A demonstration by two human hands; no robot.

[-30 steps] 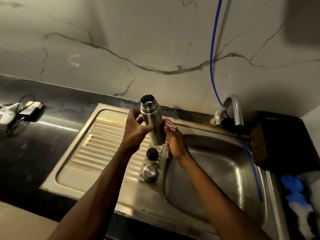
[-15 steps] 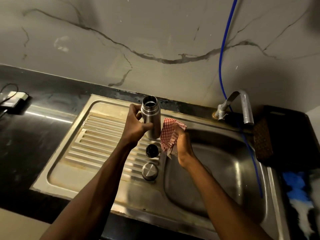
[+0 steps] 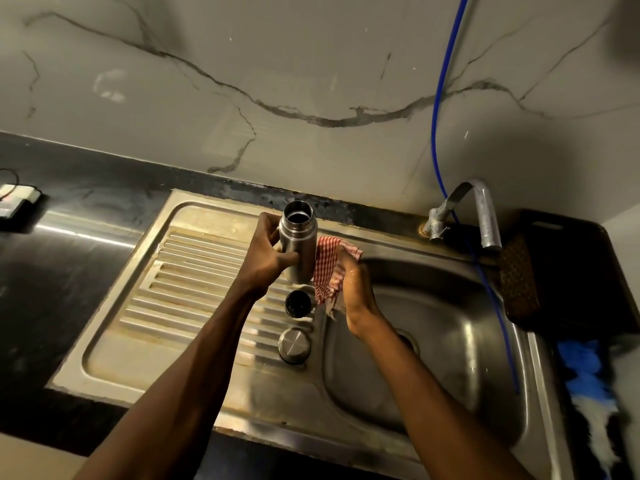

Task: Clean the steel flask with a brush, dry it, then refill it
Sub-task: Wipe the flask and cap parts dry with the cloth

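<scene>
An open steel flask [image 3: 300, 244] stands upright above the ribbed drainboard [image 3: 194, 271], mouth up. My left hand [image 3: 268, 256] grips its body from the left. My right hand [image 3: 353, 289] holds a red-and-white checked cloth [image 3: 329, 268] pressed against the flask's right side. Below the flask, on the drainboard, lie a black inner stopper [image 3: 298, 303] and a steel cap [image 3: 294, 344]. The flask's base is hidden behind my left hand and the cloth.
The steel sink basin [image 3: 450, 341] lies to the right, with a tap [image 3: 481, 216] behind it and a blue hose [image 3: 440, 109] hanging into it. A dark rack with a brown scrubber [image 3: 519, 282] stands at the right. Blue-white cloth [image 3: 588, 386] lies at right; a charger [image 3: 17, 199] far left.
The cloth, tucked behind the flask a second ago, has come out to its right side and now shows more fully. The view has shifted slightly right.
</scene>
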